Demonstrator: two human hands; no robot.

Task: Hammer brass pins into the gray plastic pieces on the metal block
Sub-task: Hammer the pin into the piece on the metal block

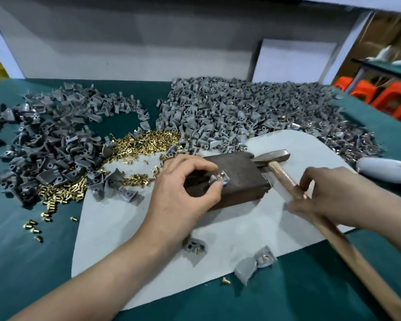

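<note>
Left hand [183,188] pinches gray piece [226,180] with brass pin [221,174] on metal block [241,177]. Right hand [329,195], blurred, seems curled round hammer handle [281,176].

There is no writing here that I can read. The pale object [384,169] lying at the right edge of the desk [33,262] carries a small red and dark mark, but it is too blurred to make out as letters or a sign.
</note>
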